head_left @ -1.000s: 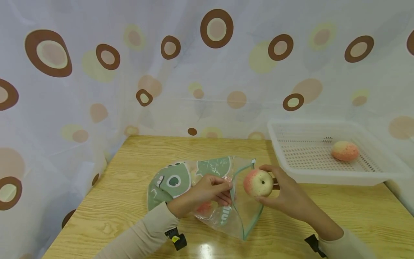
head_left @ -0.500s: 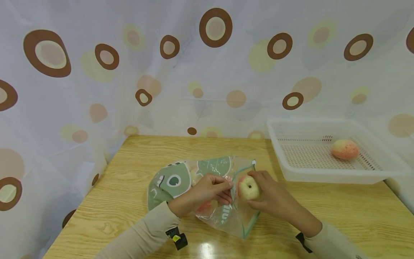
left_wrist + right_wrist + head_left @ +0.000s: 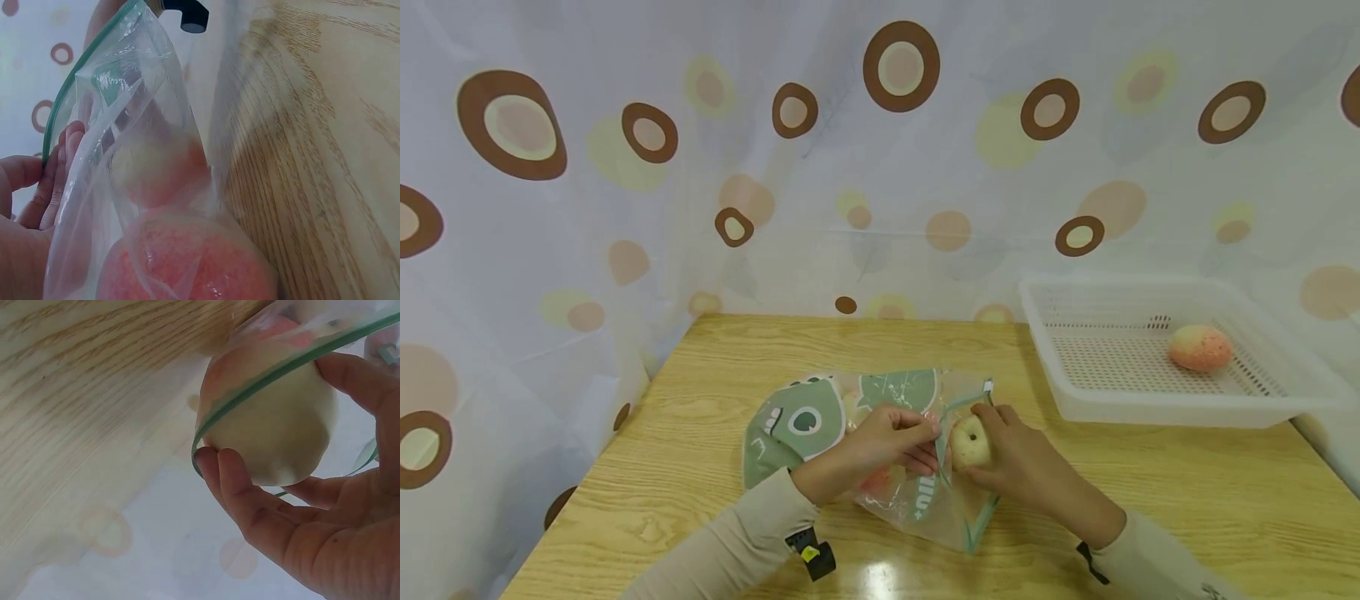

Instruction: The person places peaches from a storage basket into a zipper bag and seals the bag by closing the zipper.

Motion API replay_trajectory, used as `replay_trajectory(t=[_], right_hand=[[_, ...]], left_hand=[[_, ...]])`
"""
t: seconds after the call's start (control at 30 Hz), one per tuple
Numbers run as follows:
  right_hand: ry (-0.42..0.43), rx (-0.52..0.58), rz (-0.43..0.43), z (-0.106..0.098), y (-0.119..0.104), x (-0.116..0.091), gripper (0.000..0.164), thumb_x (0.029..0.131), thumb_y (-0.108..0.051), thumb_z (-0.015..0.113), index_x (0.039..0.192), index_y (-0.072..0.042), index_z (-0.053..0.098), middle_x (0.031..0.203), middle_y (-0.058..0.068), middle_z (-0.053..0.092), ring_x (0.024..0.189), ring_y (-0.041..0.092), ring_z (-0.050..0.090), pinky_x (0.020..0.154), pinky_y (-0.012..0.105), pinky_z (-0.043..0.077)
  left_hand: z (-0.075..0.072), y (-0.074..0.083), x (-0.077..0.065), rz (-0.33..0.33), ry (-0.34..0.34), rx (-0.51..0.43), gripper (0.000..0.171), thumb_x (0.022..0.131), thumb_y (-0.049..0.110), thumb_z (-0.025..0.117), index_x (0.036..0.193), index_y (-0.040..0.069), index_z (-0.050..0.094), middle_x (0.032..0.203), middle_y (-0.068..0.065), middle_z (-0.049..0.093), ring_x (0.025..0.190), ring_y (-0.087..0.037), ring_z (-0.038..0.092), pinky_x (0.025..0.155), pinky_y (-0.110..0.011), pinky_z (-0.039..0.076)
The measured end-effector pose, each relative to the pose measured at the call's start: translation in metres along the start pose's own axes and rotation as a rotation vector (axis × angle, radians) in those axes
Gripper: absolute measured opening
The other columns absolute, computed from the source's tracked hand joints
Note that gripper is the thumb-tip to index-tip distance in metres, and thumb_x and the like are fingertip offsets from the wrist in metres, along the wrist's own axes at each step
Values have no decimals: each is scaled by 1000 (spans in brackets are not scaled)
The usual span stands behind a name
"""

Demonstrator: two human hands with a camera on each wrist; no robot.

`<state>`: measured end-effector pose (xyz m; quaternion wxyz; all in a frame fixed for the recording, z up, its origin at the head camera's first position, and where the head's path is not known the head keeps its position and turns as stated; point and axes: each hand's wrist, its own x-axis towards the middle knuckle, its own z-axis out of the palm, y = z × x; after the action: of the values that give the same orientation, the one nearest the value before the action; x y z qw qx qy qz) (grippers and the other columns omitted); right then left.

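A clear zip bag [image 3: 805, 421] with a green cartoon print and green-edged mouth lies on the table, its opening toward the right. My left hand [image 3: 872, 450] pinches the green edge of the mouth between thumb and fingers. In my right hand [image 3: 1037, 475] is a pale yellow and pink peach [image 3: 970, 446], gripped by its sides within the mouth. The right wrist view has the bag's green rim [image 3: 269, 378] running across that fruit. Inside the bag, a pinkish-red peach [image 3: 187, 259] shows large through the plastic in the left wrist view.
At the back right stands a white perforated basket [image 3: 1180, 410] holding one more peach [image 3: 1201, 348]. The wooden table [image 3: 647, 467] ends against a curtain [image 3: 820, 167] printed with circles at the back and left.
My right hand has moved left with the peach, from outside the bag's mouth to within it. My left hand stays in place on the edge. The basket is unchanged.
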<state>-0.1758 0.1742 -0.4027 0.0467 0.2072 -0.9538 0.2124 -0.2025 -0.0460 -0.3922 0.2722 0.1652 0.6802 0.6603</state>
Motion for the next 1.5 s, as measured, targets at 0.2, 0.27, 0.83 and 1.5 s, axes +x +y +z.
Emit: replay_trajectory(t=[0.2, 0.27, 0.83, 1.5], right_hand=[[29, -32, -37, -1, 2, -3, 82, 71, -28, 85, 132, 4, 42, 115, 29, 54, 73, 28, 64, 58, 35, 57], [30, -24, -44, -2, 2, -5, 78, 70, -26, 85, 130, 3, 45, 115, 27, 55, 72, 24, 62, 59, 35, 57], [4, 6, -52, -16, 2, -10, 72, 73, -28, 83, 129, 3, 51, 118, 26, 57, 89, 35, 65, 70, 43, 57], [8, -68, 229, -147, 76, 6, 83, 90, -52, 60, 144, 5, 32, 136, 36, 38, 117, 53, 43, 81, 65, 43]], left_hand=[[1, -1, 1, 4, 4, 6, 30, 98, 16, 56, 102, -12, 65, 75, -4, 66, 68, -13, 67, 69, -30, 59], [1, -1, 1, 6, 3, 4, 30, 98, 16, 56, 103, -12, 65, 75, -4, 66, 68, -13, 67, 69, -30, 59], [1, -3, 1, 4, -6, -11, 29, 98, 14, 55, 105, -12, 64, 75, -4, 66, 68, -12, 67, 69, -30, 59], [3, -4, 1, -15, 6, -13, 29, 98, 15, 56, 102, -12, 65, 75, -4, 66, 67, -12, 66, 68, -29, 59]])
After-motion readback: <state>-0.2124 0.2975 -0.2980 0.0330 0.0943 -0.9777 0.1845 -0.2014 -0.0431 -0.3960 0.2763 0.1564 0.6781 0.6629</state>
